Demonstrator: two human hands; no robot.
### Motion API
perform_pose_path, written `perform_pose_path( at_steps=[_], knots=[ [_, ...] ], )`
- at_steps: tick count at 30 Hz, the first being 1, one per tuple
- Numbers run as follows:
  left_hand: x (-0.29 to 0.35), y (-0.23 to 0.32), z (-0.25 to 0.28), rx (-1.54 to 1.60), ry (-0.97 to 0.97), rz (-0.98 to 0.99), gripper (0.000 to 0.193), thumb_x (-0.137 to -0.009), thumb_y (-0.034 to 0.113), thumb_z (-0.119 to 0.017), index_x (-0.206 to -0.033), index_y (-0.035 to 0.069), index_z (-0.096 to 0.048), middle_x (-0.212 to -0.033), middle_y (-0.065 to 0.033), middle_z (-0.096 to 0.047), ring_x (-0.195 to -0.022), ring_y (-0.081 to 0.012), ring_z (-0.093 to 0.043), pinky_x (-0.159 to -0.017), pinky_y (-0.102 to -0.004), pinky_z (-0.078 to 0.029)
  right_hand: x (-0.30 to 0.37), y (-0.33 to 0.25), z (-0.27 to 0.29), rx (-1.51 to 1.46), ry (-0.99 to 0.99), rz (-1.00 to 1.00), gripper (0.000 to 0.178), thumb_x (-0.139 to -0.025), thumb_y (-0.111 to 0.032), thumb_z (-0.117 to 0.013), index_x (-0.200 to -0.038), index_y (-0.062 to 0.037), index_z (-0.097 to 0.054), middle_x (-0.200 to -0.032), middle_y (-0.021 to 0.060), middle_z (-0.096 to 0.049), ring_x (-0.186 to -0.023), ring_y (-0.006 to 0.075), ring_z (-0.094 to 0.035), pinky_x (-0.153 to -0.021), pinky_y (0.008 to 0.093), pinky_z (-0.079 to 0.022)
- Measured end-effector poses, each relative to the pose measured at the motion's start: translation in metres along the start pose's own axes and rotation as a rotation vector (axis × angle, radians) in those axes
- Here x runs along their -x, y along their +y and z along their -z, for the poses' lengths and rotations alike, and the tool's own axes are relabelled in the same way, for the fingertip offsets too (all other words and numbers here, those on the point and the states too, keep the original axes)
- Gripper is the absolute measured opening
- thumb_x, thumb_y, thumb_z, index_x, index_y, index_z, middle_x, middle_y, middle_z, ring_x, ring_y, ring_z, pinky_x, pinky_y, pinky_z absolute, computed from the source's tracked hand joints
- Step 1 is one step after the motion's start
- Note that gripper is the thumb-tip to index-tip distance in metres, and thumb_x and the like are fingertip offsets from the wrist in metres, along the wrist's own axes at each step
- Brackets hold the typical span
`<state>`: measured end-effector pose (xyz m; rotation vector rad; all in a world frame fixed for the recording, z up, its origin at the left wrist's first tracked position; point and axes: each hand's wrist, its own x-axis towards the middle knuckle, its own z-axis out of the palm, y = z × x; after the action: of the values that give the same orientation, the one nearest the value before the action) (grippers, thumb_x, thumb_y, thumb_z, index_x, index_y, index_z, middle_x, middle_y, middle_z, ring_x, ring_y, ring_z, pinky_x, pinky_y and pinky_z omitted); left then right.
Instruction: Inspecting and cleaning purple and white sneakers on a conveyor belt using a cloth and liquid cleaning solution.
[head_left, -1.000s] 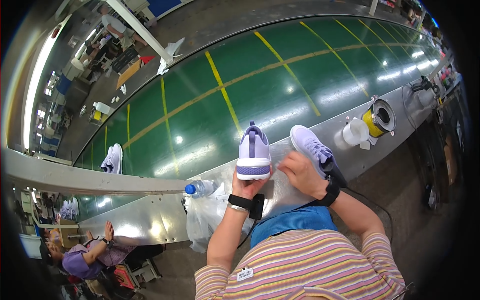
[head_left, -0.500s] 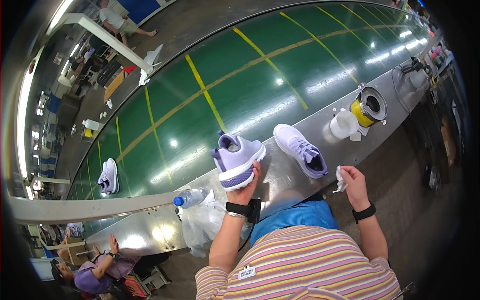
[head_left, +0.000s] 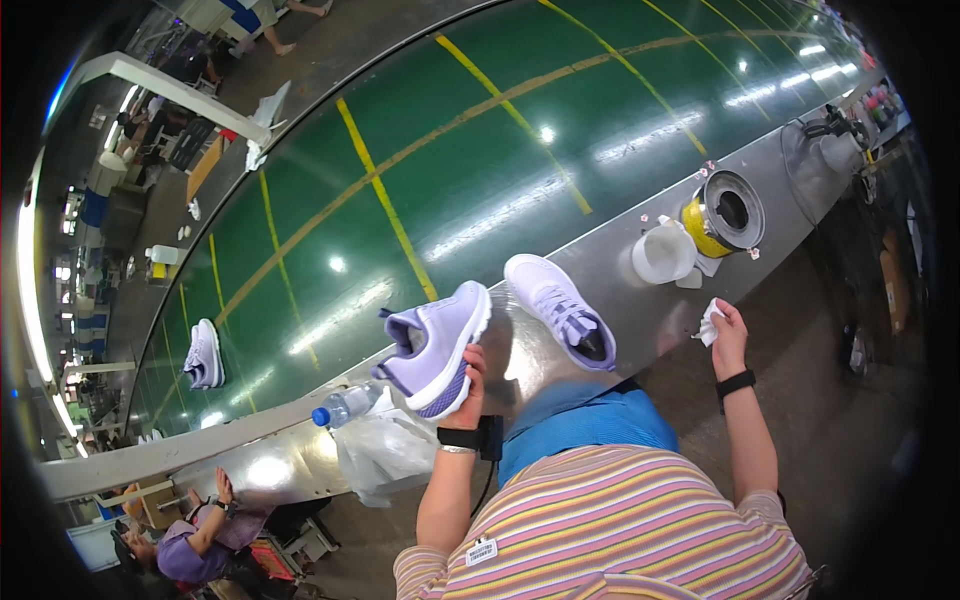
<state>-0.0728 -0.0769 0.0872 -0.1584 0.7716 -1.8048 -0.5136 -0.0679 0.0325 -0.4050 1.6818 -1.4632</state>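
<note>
Left hand curls fingers around the sole of a lilac shoe, probably to leave the upper uncovered; shoe sits tilted at the grip's 11 o'clock, toe toward 1–2 o'clock. Right hand pinches a white wad at its fingertips, 10 o'clock. Second shoe rests on metal ledge, left hand's 2 o'clock, presumably within easy reach.

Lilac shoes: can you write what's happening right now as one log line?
left hand: holds lilac shoe at its sole | right hand: pinches white scrap | second shoe: on metal ledge
</note>
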Motion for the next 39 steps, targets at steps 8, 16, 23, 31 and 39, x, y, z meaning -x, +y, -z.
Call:
perform_pose_path(
  at_steps=[8,16,23,31,39],
  knots=[
    [0.010,0.020,0.022,-0.426,0.110,-0.121,0.077,-0.077,0.051,-0.053,-0.126,-0.005,-0.033,-0.118,-0.0222,-0.043,-0.102,-0.0318,-0.049,-0.084,-0.0455,-0.043,-0.054,0.006,-0.017,0.394,0.072,0.278,0.026,-0.074,0.003,-0.059,-0.100,-0.0003,-0.057,-0.089,0.0054,-0.059,-0.080,0.0119,-0.055,-0.071,0.0257,-0.045],
    [0.004,0.017,0.041,-0.902,0.428,-0.287,0.060,-0.086,0.043,-0.040,-0.125,-0.002,-0.038,-0.117,-0.0219,-0.049,-0.104,-0.0376,-0.051,-0.088,-0.0508,-0.042,-0.061,-0.021,-0.037,0.873,-0.126,0.633,0.029,-0.072,0.000,-0.057,-0.101,-0.0054,-0.057,-0.098,0.0137,-0.057,-0.093,0.0322,-0.053,-0.084,0.0347,-0.041],
    [0.017,0.057,0.070,-1.019,0.559,-0.399,0.035,-0.090,0.025,-0.042,-0.114,0.001,-0.049,-0.112,-0.0127,-0.056,-0.105,-0.0259,-0.052,-0.094,-0.0405,-0.039,-0.032,-0.038,-0.044,0.995,-0.088,0.765,0.037,-0.071,-0.003,-0.063,-0.108,-0.0097,-0.059,-0.110,0.0128,-0.049,-0.103,0.0286,-0.045,-0.088,0.0353,-0.037],
    [0.011,0.040,0.065,-1.149,0.468,-0.389,0.048,-0.092,0.039,-0.041,-0.124,0.004,-0.042,-0.120,-0.0092,-0.051,-0.112,-0.0232,-0.047,-0.098,-0.0387,-0.032,0.066,-0.029,-0.128,0.701,-0.852,0.250,0.051,-0.069,-0.010,-0.066,-0.117,-0.0039,-0.049,-0.110,0.0170,-0.053,-0.105,0.0273,-0.052,-0.087,0.0342,-0.042],
    [0.019,0.032,0.062,-1.268,0.253,-0.349,0.096,-0.072,0.033,-0.072,-0.138,0.007,-0.007,-0.131,-0.0121,-0.035,-0.119,-0.0236,-0.038,-0.099,-0.0362,-0.034,0.032,-0.019,-0.179,0.425,-1.037,-0.529,0.041,-0.070,0.004,-0.050,-0.111,0.0035,-0.050,-0.100,0.0083,-0.058,-0.091,0.0164,-0.056,-0.081,0.0270,-0.045]
  ],
)
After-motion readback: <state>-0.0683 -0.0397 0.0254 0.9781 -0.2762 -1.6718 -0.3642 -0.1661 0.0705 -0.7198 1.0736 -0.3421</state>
